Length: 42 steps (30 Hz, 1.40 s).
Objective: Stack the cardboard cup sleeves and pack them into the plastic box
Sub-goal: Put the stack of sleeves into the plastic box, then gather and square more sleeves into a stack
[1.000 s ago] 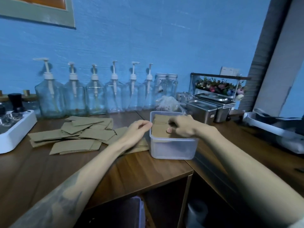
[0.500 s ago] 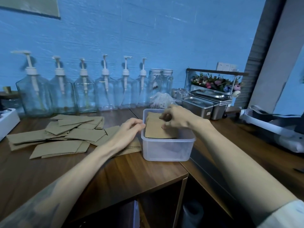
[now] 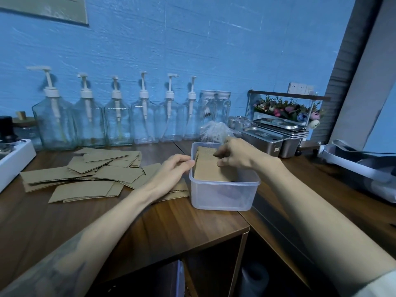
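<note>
Counter (image 3: 150,224) first: our plastic box (image 3: 225,196) sits right at its front corner, where a hard downward push could tip it off the edge. Loose cup sleeves (image 3: 85,174) lie scattered to the box's left, still unpacked. Our left hand (image 3: 171,170) rests relaxed against the rim, holding nothing, while our right hand (image 3: 237,155) pinches the stack (image 3: 210,168) standing inside, which could buckle or splay.

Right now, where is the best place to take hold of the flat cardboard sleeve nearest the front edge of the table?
Probably the nearest flat sleeve is best pinched at its left end, coming from the front-left. It lies flat on the table, and that end is bare, while the left hand reaches over the pile's right side.
</note>
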### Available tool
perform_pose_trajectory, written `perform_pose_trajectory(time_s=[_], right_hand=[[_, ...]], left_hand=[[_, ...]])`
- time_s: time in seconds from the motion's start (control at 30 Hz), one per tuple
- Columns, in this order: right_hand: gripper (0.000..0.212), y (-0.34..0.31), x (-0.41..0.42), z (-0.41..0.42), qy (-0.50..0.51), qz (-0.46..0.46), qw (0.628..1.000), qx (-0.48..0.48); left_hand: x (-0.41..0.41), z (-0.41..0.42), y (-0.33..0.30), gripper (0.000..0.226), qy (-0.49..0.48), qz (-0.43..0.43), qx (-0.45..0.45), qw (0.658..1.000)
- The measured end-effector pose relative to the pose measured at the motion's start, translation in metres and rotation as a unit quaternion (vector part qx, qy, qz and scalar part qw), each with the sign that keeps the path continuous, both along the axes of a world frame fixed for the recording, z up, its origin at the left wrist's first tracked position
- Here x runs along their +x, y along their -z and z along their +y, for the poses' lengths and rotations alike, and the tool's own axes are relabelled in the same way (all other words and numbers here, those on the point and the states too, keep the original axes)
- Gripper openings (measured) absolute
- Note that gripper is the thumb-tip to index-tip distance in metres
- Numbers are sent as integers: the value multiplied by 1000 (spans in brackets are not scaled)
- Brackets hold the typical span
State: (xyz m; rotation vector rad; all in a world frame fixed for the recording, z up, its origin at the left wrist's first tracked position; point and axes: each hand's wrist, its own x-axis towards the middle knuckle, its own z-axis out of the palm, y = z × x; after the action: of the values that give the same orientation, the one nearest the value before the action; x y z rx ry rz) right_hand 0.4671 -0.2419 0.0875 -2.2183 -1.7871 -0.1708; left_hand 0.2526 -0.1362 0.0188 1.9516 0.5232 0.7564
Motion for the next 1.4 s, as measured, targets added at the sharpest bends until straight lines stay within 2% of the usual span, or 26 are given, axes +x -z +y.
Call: perform_pose_trajectory(time_s=[0.3, 0.43, 0.5, 0.73, 0.9, 1.0, 1.2, 1.3, 1.4], right_hand=[[37, -3, -2, -4, -5, 21, 1000, 12], [35, -6, -8, -1, -9, 27, 999, 30], [34, -8, -13, 2, -14, 29, 999, 41], [29, -16, -48, 13, -52, -5, 997, 61], [27, -29, -85, 25, -87, -13, 994, 68], [29, -30, -106, 31, -108, -17, 992, 56], [32, -20, -125, 36, -127, -1, 991, 38], [33, -20, -127, 37, -131, 8, 990, 48], [33, -22, -134, 42, -141, 25, 988, 54]], left_hand=[[-8, 5, -1, 44, -42, -10, 19, 999], [-18, 13, -5, 14, -78, -8, 82, 994], [-25, 19, -7, 10, -88, 6, 114, 990], [-66, 34, -12, 32, -108, 106, 195, 969], [-88, 30, -7, 78, -98, 293, 274, 911], [-86, 24, 4, 79, -94, 332, 293, 892], [-86, 23, 4, 68, -90, 313, 287, 901], [-96, 23, 2, 59, -71, 245, 284, 924], [-115, 26, -6, 61, -63, 151, 260, 952]])
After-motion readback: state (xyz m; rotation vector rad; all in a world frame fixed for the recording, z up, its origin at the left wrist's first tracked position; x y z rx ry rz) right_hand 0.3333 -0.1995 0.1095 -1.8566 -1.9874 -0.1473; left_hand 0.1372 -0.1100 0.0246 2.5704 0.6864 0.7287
